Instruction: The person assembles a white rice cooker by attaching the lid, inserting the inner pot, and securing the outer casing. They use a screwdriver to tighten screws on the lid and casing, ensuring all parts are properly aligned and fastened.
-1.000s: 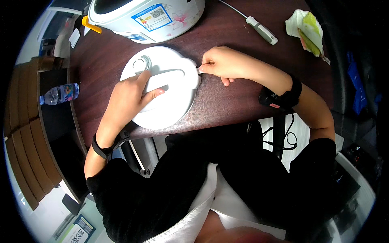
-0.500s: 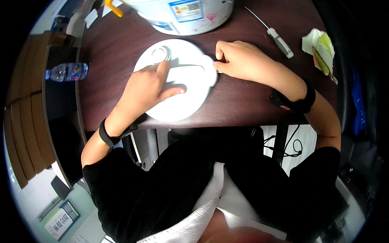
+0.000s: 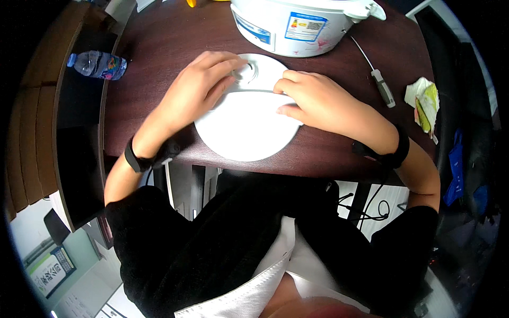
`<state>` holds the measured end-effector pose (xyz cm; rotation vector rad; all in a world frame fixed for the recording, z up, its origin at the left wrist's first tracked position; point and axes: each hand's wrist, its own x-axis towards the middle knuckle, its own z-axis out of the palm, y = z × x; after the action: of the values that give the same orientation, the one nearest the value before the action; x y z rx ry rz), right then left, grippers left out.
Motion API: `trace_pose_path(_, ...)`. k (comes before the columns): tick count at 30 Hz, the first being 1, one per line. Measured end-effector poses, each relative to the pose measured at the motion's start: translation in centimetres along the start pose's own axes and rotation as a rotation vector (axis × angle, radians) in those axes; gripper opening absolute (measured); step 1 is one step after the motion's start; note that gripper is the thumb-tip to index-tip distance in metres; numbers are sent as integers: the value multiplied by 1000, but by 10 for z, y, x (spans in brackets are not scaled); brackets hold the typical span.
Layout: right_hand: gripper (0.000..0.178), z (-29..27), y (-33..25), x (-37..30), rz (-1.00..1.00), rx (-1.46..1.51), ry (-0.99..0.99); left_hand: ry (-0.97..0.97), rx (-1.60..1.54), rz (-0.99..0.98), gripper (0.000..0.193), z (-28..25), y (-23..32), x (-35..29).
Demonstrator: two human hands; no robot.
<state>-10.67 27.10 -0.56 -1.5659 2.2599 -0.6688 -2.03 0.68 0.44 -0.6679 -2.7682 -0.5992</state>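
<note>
A round white plastic lid [image 3: 249, 132] lies on the dark table in front of me, with a ring-shaped part [image 3: 246, 72] near its far edge and a raised bar across it. My left hand [image 3: 204, 79] reaches over its far left side, fingers stretched out toward the ring and thumb a little apart. Over the right side is my right hand [image 3: 313, 100], its fingers bent on the raised bar and its thumb lower down on the lid. Its fingers look closed on the lid.
Behind the lid stands a white rice cooker body [image 3: 297, 26] with a blue-edged label. To the right lie a grey-handled screwdriver [image 3: 382, 87] and a crumpled green and white wrapper [image 3: 426, 105]. A plastic bottle [image 3: 99, 64] lies at the far left, beside the table.
My left hand has moved up toward the ring, and my right hand has come in from the right edge onto the lid. The lid appears turned. My view has shifted left.
</note>
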Motion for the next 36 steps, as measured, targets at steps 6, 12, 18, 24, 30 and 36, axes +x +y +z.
trace_pose_path(6, 31, 1, -4, 11, -69, -33, -6, -56, -57, -17, 26, 1, -19, 7)
trace_pose_path(12, 30, -3, -1, 14, -45, 59, -48, -122, -127, 1, 27, -3, -27, 10)
trace_pose_path(18, 33, -5, -7, 17, -41, 8, -57, -90, -50, 123, 24, 2, -35, 17)
trace_pose_path(24, 36, -8, -9, 27, -46, -58, -146, -126, -120, 73, 27, 4, -37, 13)
trace_pose_path(30, 37, -2, -15, 33, -77, -95, -101, -201, -199, 22, 35, -1, -37, 16)
trace_pose_path(36, 40, 0, -17, 42, -146, -177, -93, -133, -160, -343, 56, -15, -34, -7)
